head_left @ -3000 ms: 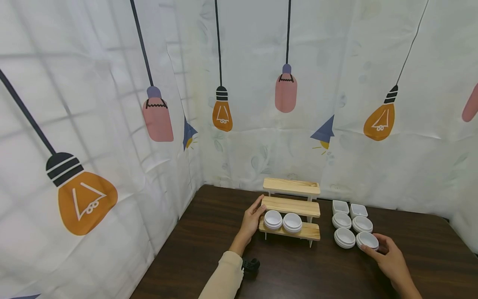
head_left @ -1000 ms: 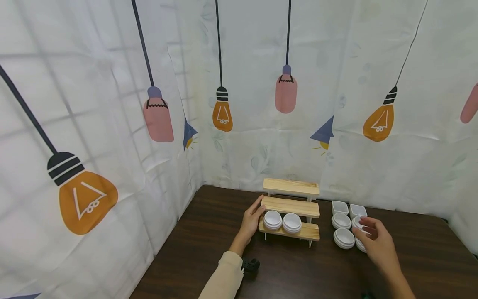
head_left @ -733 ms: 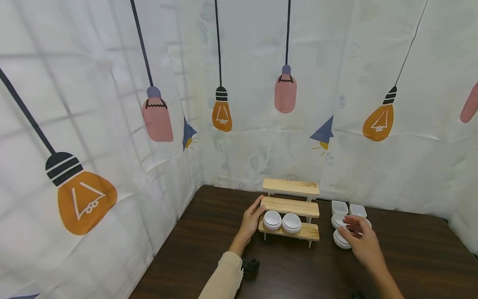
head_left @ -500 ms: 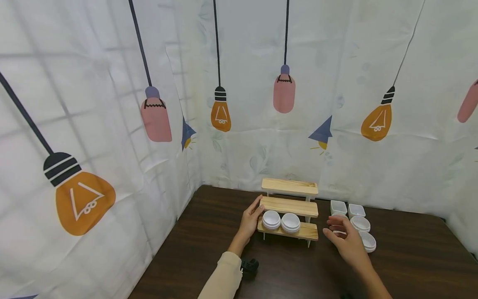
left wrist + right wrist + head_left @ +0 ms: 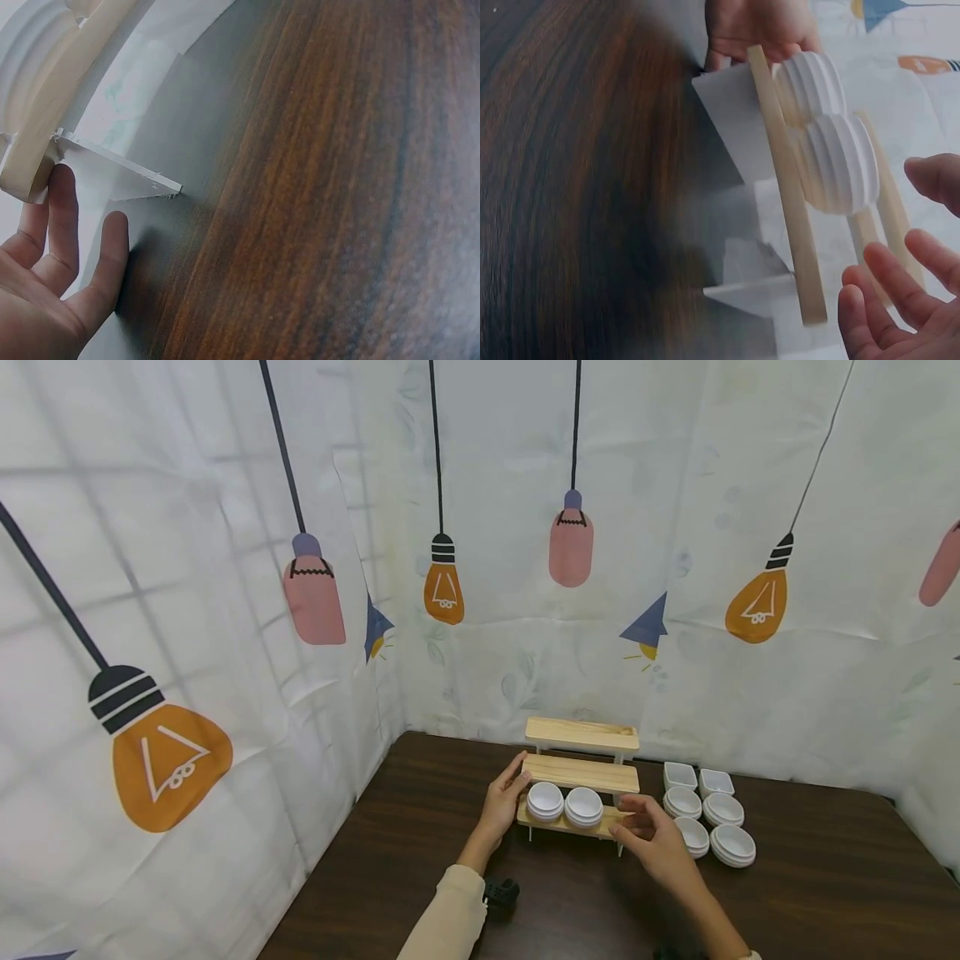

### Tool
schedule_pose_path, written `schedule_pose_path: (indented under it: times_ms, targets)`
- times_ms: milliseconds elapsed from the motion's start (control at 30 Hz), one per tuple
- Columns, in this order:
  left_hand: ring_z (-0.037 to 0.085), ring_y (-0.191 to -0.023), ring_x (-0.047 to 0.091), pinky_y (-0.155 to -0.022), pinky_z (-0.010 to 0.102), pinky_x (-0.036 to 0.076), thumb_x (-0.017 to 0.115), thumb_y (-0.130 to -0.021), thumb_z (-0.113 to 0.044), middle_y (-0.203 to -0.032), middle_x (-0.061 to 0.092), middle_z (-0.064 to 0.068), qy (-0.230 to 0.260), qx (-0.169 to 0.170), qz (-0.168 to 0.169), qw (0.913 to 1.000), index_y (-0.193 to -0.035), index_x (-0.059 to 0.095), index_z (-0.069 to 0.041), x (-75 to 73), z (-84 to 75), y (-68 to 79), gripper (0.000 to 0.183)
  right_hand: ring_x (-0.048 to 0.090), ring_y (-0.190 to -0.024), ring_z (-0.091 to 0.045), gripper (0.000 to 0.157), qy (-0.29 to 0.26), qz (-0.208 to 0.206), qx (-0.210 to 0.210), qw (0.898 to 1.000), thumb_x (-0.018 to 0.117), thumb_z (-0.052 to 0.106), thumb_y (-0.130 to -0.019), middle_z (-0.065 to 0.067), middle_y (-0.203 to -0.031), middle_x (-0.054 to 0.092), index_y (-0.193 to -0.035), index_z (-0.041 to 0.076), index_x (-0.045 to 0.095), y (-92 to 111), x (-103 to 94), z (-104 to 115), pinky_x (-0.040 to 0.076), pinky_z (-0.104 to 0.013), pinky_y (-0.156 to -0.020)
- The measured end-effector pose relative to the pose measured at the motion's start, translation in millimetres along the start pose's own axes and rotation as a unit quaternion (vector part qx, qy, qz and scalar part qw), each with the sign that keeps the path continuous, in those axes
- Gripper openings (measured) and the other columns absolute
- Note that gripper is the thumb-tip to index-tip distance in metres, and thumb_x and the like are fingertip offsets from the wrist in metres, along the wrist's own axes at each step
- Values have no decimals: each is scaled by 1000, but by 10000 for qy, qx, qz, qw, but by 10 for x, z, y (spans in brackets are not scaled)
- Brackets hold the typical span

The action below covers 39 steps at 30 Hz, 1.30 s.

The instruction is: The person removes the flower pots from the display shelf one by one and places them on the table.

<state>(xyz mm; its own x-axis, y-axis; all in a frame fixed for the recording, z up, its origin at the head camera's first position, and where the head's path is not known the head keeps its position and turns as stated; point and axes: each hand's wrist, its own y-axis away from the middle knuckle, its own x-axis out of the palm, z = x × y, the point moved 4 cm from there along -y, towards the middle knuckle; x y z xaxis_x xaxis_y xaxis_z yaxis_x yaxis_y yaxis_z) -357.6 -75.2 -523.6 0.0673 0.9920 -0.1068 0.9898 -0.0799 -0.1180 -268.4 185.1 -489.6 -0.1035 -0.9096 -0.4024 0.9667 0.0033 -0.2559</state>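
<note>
A three-step wooden display stand point(image 5: 581, 774) with pale boards stands at the back of the table. Two stacks of small white round bowls point(image 5: 545, 802) sit side by side on its lowest board, toward the left. My left hand point(image 5: 500, 806) grips the stand's left side, fingertips against the boards. From the left wrist view, fingertips point(image 5: 63, 184) meet a board's rounded end near a clear support leg point(image 5: 124, 163). My right hand point(image 5: 658, 843) holds nothing; its spread fingers point(image 5: 900, 281) hover just off the right end of the lowest board point(image 5: 799, 247).
Right of the stand, several stacks of white round bowls point(image 5: 733, 845) stand in two columns on the dark wooden table point(image 5: 810, 835). Behind them are two white square dishes point(image 5: 716, 782). A patterned white curtain point(image 5: 495, 677) hangs close behind the table.
My right hand has left the front-right bowl stack and travelled left, empty, past the other bowls to the stand's right end. The left hand and all bowls stay put.
</note>
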Motion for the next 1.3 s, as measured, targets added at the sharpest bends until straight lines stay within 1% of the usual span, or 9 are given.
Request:
schedule_pose_path:
  times_ms: [167, 333, 533, 700, 800, 900, 967, 1033, 1300]
  targets:
    - [11, -109, 60, -103, 39, 48, 54, -106, -37, -137, 65, 8, 48, 74, -5, 10000, -154, 48, -31, 0, 9, 2, 49, 67, -112, -30, 48, 5, 122, 96, 9999, 79, 17, -90, -16, -127, 68, -133, 4, 59, -43, 108, -20, 54, -23, -87]
    - [14, -114, 60, -105, 40, 46, 56, -105, -41, -137, 65, 7, 126, 44, 35, 9999, -152, 49, -36, -6, 39, -14, 48, 65, -119, -32, 51, 100, 154, 161, 9997, 82, 25, -89, -14, -131, 67, -133, 8, 61, -85, 190, -23, 52, -25, -90]
    - [18, -120, 60, -107, 44, 46, 55, -106, -39, -148, 59, 8, 117, 113, 46, 9999, -154, 48, -31, 2, 41, -13, 49, 66, -116, -28, 53, 234, 33, 200, 9995, 84, 26, -86, -12, -129, 69, -132, 10, 63, -123, 264, -23, 52, -25, -89]
    - [15, -116, 60, -105, 41, 47, 54, -107, -37, -141, 63, 11, 119, 111, 10, 9999, -155, 47, -29, 4, 25, -3, 49, 66, -115, -25, 54, 487, -23, 249, 9985, 85, 27, -86, -10, -125, 71, -132, 9, 63, -153, 326, -5, 53, -30, -93]
    - [13, -111, 59, -102, 38, 48, 54, -108, -30, -134, 65, 13, 106, 88, 70, 9999, -155, 48, -24, -13, -97, 43, 48, 65, -118, -27, 57, 511, -19, 300, 9982, 85, 28, -86, -11, -126, 70, -133, 8, 61, -165, 353, 10, 52, -36, -97]
    - [13, -112, 58, -102, 39, 47, 53, -108, -29, -132, 66, 14, 80, 92, 107, 9999, -155, 47, -23, -12, -104, 35, 48, 64, -119, -27, 60, 546, -38, 362, 9978, 86, 29, -84, -12, -127, 69, -134, 7, 60, -176, 372, 11, 50, -39, -99]
    - [13, -113, 59, -103, 39, 47, 53, -108, -33, -133, 66, 12, 43, 114, 96, 9999, -155, 48, -27, -11, -80, 26, 48, 64, -118, -27, 61, 572, -63, 386, 9976, 87, 30, -84, -11, -126, 69, -134, 7, 60, -182, 385, 9, 49, -40, -98]
    - [14, -116, 59, -105, 41, 47, 53, -107, -37, -134, 66, 11, 12, 118, 52, 9999, -155, 47, -30, -3, 15, -18, 48, 64, -117, -26, 61, 572, -96, 402, 9975, 87, 31, -83, -11, -125, 70, -133, 7, 60, -188, 398, 7, 48, -39, -98]
    - [13, -113, 59, -105, 40, 46, 55, -106, -40, -137, 65, 7, 17, 49, 29, 10000, -153, 48, -35, -4, 28, -5, 48, 64, -115, -29, 62, 630, -201, 436, 9969, 88, 32, -82, -14, -122, 71, -131, 6, 61, -192, 429, 18, 47, -47, -99]
